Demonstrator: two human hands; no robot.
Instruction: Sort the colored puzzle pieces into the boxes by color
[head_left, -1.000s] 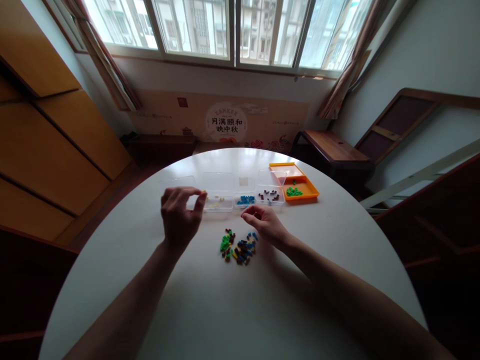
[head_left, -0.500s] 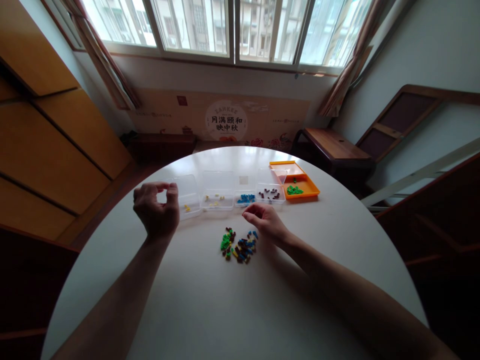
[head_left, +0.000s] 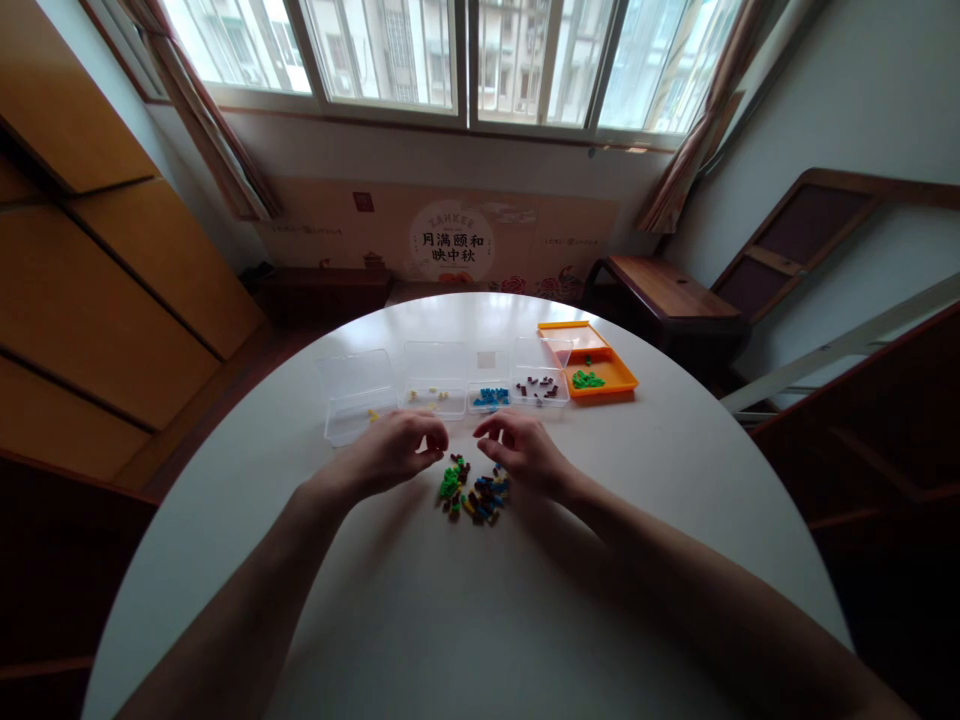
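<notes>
A small pile of toy building bricks [head_left: 487,495], in green, brown, blue and yellow, lies on the round white table [head_left: 420,620]. Above its far left edge is my left hand [head_left: 401,445], fingers curled, with a small gap between thumb and index finger and nothing visible in it. Facing it from the right, my right hand [head_left: 521,450] hangs by the pile's far right edge, thumb and index apart, no brick showing between them. My left hand partly hides the clear box [head_left: 341,425] at the far left, where yellow bricks show.
Behind the pile stand a clear box [head_left: 456,410] with pale yellow bricks, one with blue bricks [head_left: 491,397], and one with brown bricks [head_left: 544,386]. An orange case [head_left: 619,385] at the right holds green bricks [head_left: 588,380]. Their lids stand open at the back.
My left hand has come from above the far-left box rightward and down to the pile. My right hand has stayed near the pile, its thumb and index now farther apart.
</notes>
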